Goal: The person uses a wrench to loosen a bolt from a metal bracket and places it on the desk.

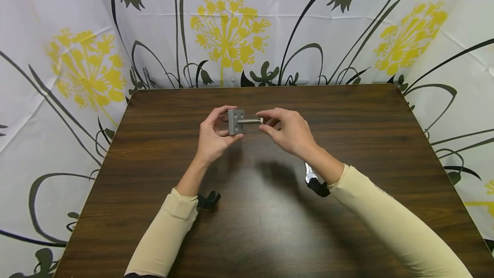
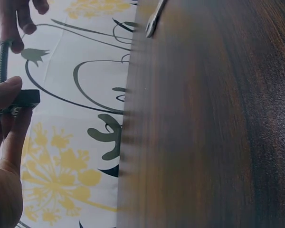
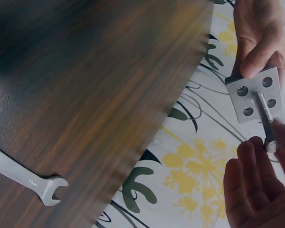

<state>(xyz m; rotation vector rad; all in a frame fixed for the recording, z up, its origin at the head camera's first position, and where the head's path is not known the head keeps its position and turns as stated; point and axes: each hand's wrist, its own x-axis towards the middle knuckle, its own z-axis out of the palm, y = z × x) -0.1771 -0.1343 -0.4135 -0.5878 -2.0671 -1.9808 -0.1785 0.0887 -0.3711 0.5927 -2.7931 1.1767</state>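
My left hand (image 1: 214,138) grips a grey square plate (image 1: 233,122) by its edges, thumb below and fingers above in the head view. Round holes sit near the plate's corners, as the right wrist view shows. From its middle a threaded bolt (image 1: 250,121) sticks out sideways, its head (image 3: 270,146) at the far end from the plate. Around that head curl the thumb and fingertips of my right hand (image 1: 290,131), pinching lightly at it. Both hands hold the pieces up above the brown table (image 1: 247,226). The plate's back is hidden by the left fingers.
A metal wrench (image 3: 31,179) lies on the table to the right, partly covered by my right forearm in the head view. Beyond the table's far edge hangs a white curtain (image 1: 247,29) with yellow and dark plant prints.
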